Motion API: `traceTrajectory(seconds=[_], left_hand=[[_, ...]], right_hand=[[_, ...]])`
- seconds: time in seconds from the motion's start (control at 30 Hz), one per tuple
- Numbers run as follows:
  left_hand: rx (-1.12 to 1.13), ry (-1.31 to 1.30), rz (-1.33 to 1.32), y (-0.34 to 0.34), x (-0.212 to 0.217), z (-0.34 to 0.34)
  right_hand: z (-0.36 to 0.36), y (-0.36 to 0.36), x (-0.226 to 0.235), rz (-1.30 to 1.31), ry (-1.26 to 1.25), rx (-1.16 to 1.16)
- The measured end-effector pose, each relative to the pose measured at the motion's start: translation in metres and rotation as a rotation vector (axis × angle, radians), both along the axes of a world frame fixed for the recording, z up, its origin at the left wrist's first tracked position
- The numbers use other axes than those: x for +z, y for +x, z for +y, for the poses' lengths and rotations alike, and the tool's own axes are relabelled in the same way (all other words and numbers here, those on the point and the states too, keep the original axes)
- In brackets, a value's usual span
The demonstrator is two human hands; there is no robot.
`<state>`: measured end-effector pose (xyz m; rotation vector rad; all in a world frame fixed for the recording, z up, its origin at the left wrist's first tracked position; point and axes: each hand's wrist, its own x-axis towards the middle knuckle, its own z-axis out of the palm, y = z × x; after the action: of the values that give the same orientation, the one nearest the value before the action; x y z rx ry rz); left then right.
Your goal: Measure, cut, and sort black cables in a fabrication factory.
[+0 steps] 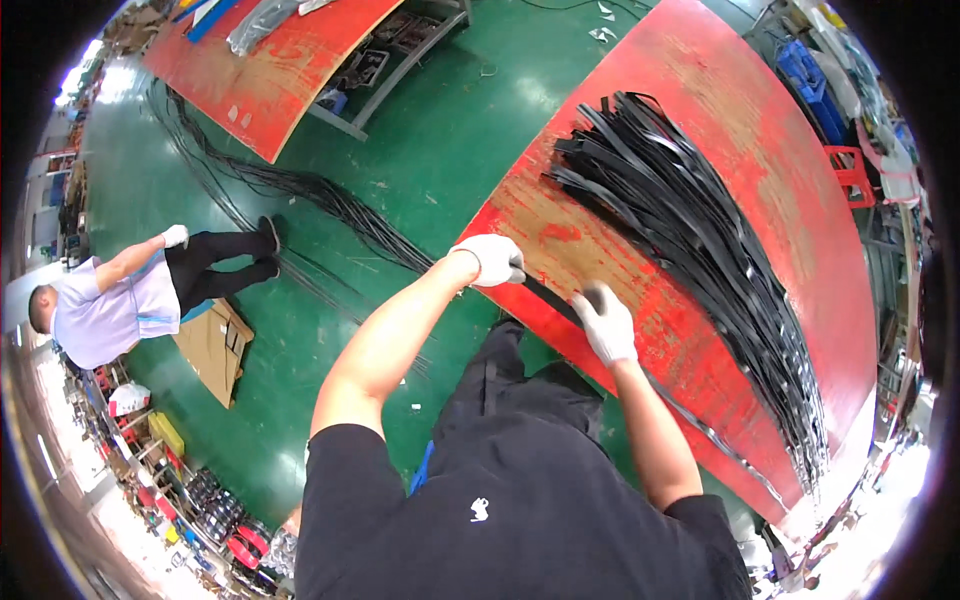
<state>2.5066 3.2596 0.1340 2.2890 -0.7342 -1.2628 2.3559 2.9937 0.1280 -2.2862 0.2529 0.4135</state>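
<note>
Lavender-shirted, a co-worker (115, 308) stands at far left on the green floor (280, 400), where long black strands (335, 200) trail toward the middle. Next, the wearer's white-gloved left hand (490, 261) curls closed on a black strip (551, 298), which stretches to the right hand (607, 326) — its fingers blur, so I cannot tell whether they grip. Farther right, a thick black bundle (690, 210) lies on the red table (820, 260).

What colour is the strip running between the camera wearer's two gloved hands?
The strip is black; it shows best in the head view.
</note>
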Motion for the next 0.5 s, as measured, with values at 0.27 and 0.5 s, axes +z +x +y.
traceTrajectory(seconds=[0.27,0.5], left_hand=[[0.165,0.054,-0.026,0.009,-0.033,0.035],[0.397,-0.06,-0.094,-0.021,-0.072,0.068]], right_hand=[[0.092,0.119,-0.023,0.502,0.411,0.334],[0.112,0.113,-0.08,0.348,0.282,0.436]])
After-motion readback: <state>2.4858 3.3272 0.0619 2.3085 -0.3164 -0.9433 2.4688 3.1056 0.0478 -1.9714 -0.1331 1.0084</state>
